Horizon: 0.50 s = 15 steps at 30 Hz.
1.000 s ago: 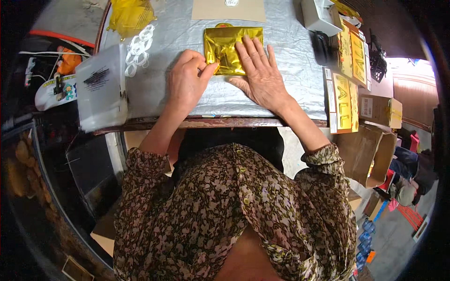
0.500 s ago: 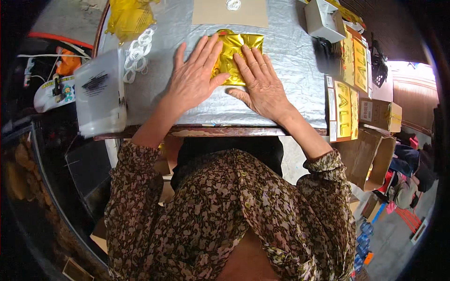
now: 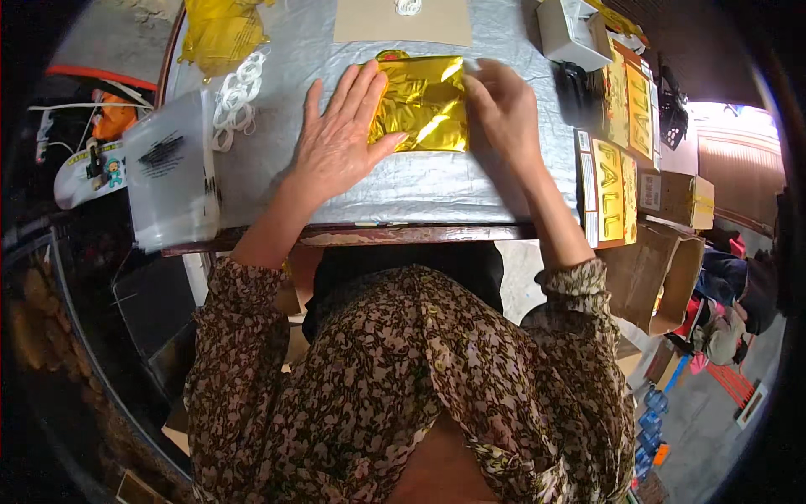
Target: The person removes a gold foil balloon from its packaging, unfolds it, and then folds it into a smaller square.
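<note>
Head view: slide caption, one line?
Left hand spread over gold foil, blurred right hand at the foil's right edge, silver-covered table beneath.

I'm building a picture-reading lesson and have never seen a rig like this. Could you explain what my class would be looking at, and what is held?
There is no machine: these are a person's bare hands. The camera sits on that person's head, looking down through a wide fisheye lens, so straight edges bend.

On the table's silvery cover, the left hand lies flat over the left side of the gold foil; it presses rather than grips. The right hand is blurred beside the foil's right edge; whether it touches is unclear.

Leftward are white loops, clear plastic and yellow plastic. Brown card lies beyond the foil; a white box and gold packages sit rightward.
</note>
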Tool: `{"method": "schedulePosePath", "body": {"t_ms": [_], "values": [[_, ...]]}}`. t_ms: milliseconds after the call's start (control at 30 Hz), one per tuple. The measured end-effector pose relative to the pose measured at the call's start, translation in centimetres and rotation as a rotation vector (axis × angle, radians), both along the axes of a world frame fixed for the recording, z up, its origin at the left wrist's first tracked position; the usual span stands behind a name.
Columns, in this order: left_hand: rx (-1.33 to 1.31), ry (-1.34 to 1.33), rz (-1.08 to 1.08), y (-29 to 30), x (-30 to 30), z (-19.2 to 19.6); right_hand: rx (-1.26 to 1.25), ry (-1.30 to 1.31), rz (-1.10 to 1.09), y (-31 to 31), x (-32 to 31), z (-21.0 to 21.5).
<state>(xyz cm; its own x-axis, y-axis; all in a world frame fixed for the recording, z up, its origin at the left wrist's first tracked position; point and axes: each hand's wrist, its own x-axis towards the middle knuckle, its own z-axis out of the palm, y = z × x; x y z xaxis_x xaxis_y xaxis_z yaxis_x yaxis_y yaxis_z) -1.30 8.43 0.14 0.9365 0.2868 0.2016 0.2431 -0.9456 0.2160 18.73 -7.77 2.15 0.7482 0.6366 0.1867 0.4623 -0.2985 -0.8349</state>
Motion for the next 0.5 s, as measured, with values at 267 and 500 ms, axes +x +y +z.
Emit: {"method": "schedulePosePath", "body": {"t_ms": [267,500], "values": [[0.02,-0.061,0.008,0.0,0.2,0.0,-0.162,0.068,0.102,2.6,2.3,-0.4],[0.026,-0.038,-0.02,-0.1,-0.2,0.2,-0.127,-0.554,0.012,2.0,-1.2,0.8]]}}
